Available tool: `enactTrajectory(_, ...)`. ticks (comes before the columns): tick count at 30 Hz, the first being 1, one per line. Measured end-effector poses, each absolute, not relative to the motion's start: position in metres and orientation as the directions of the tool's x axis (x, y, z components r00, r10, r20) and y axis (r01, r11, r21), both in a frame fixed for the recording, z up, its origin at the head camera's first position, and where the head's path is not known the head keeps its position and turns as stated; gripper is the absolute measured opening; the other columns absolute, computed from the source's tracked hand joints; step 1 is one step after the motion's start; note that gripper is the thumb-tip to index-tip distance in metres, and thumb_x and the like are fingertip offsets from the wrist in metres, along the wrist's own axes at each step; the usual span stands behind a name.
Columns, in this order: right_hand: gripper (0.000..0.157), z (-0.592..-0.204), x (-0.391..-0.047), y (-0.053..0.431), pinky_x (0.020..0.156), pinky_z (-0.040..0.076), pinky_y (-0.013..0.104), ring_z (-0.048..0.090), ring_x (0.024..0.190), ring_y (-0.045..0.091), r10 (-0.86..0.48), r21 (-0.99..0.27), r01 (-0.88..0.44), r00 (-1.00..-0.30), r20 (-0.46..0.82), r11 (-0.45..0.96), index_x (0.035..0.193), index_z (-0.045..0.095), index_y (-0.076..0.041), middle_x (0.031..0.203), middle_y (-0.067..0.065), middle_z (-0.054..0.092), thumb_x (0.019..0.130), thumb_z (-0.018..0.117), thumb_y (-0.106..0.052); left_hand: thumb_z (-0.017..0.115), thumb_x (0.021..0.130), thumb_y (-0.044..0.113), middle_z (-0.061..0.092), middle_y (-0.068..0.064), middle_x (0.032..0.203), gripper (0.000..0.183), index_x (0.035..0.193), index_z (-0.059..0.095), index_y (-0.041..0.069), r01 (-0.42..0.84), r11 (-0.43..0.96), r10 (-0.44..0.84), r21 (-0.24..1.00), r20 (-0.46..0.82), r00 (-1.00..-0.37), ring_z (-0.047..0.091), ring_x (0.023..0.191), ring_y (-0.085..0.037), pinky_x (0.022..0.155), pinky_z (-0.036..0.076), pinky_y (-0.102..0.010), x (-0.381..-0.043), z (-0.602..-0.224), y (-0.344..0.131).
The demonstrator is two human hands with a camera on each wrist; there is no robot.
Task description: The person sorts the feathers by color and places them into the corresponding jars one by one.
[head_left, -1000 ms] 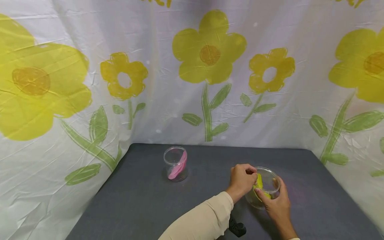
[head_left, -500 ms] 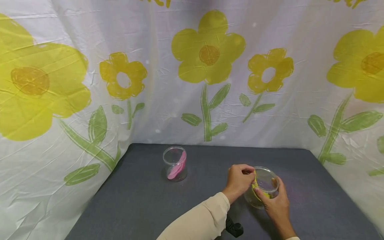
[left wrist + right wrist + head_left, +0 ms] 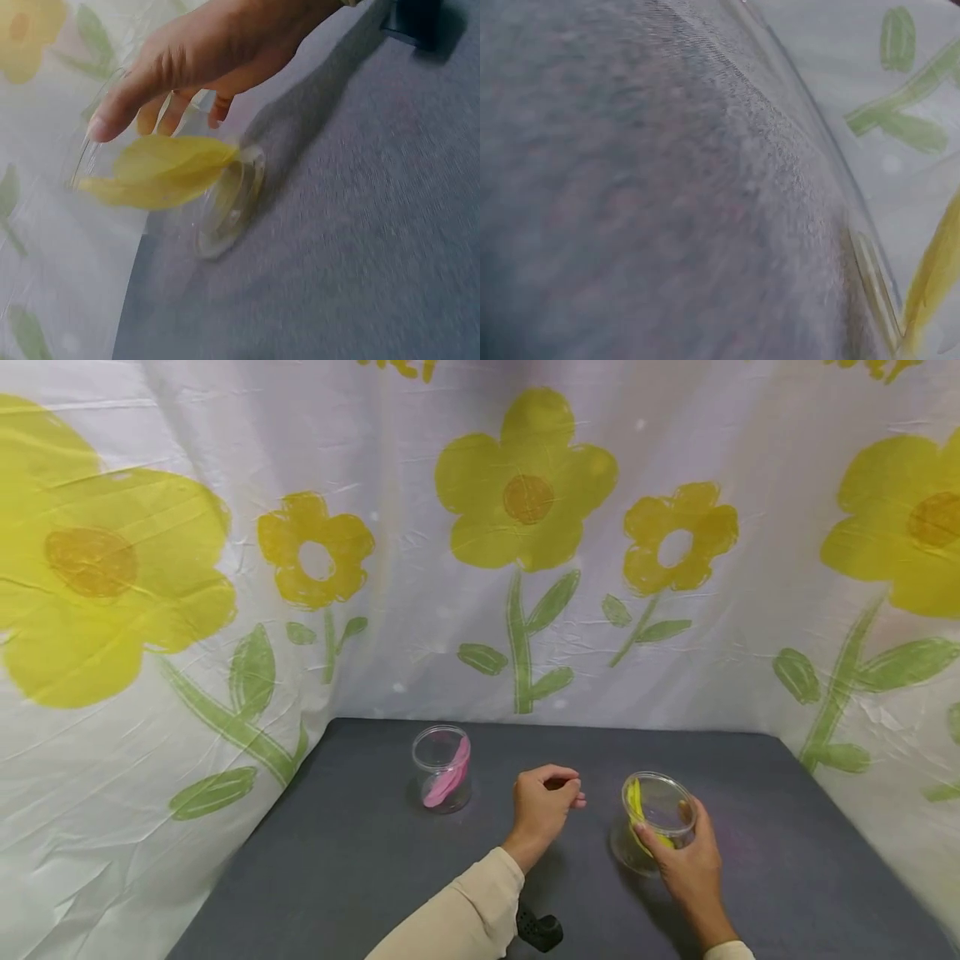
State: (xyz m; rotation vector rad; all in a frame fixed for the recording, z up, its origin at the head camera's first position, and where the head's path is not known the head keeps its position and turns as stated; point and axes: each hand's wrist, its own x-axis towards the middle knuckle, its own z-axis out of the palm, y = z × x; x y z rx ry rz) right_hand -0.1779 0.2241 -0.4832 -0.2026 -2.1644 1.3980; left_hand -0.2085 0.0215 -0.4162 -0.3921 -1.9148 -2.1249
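Observation:
A clear, round jar point(image 3: 660, 802) leans in my right hand point(image 3: 690, 864), thumb at the near side and fingers round the far side. Inside it lies a thin, soft-looking yellow piece point(image 3: 165, 172), bent along the wall. The left wrist view shows the right hand from the side, its thumb over the jar's rim. My left hand point(image 3: 542, 810) is in the air to the left of the jar, fingers loosely curled, with nothing visible in them. In the right wrist view, the jar's edge and a yellow strip point(image 3: 934, 277) show at the right.
A second clear jar point(image 3: 441, 768) stands upright at the back left, a pink piece point(image 3: 447, 772) slanting inside. The dark grey table point(image 3: 360, 877) is backed by a white cloth point(image 3: 408, 635) printed with yellow flowers. A black device point(image 3: 540, 931) shows below the left wrist.
My left hand has let go of the yellow piece at the jar's rim and moved left, away from the jar. The right hand still holds the jar in nearly the same place.

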Motion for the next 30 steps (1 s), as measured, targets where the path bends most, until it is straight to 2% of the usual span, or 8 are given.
enactTrajectory(6, 0.093, -0.482, -0.195, 0.225, 0.098, 0.031, 0.056, 0.039, 0.126, 0.042, 0.347, -0.865, -0.155, -0.871, 0.347, 0.477, 0.146, 0.032, -0.002, 0.137, 0.023, 0.043, 0.074, 0.086, -0.029, 0.069, 0.082, -0.009, 0.066, -0.01, 0.072, 0.006, 0.085, 0.072, -0.005, 0.382, -0.106, -0.096, 0.918, 0.373, -0.923, 0.068, 0.06, -0.029, 0.059, 0.056, -0.033, -0.203, -0.422, -0.002)
enactTrajectory(14, 0.094, -0.473, -0.226, 0.226, 0.099, 0.029, 0.059, 0.035, 0.128, 0.043, 0.275, -0.834, -0.162, -0.896, 0.348, 0.527, 0.145, 0.029, 0.003, 0.138, 0.027, 0.04, 0.078, 0.082, -0.036, 0.065, 0.081, -0.015, 0.065, -0.018, 0.071, 0.005, 0.084, 0.068, -0.013, 0.333, -0.075, -0.184, 0.94, 0.315, -0.931, 0.065, 0.063, -0.046, 0.06, 0.056, -0.039, -0.184, -0.415, -0.03)
enactTrajectory(26, 0.098, -0.466, -0.247, 0.232, 0.097, 0.031, 0.061, 0.036, 0.127, 0.044, 0.241, -0.825, -0.1, -0.931, 0.275, 0.557, 0.148, 0.024, 0.001, 0.142, 0.028, 0.037, 0.08, 0.076, -0.046, 0.065, 0.08, -0.016, 0.065, -0.018, 0.071, 0.005, 0.084, 0.067, -0.014, 0.33, -0.089, -0.218, 0.94, 0.305, -0.927, 0.065, 0.063, -0.046, 0.06, 0.056, -0.039, -0.168, -0.418, -0.046)
enactTrajectory(30, 0.105, -0.465, -0.247, 0.236, 0.102, 0.027, 0.06, 0.03, 0.132, 0.046, 0.229, -0.827, -0.075, -0.943, 0.24, 0.557, 0.152, 0.011, 0.002, 0.148, 0.03, 0.027, 0.082, 0.074, -0.046, 0.064, 0.08, -0.016, 0.064, -0.019, 0.07, 0.005, 0.084, 0.067, -0.015, 0.325, -0.076, -0.22, 0.943, 0.302, -0.927, 0.065, 0.062, -0.045, 0.06, 0.056, -0.038, -0.166, -0.415, -0.047)
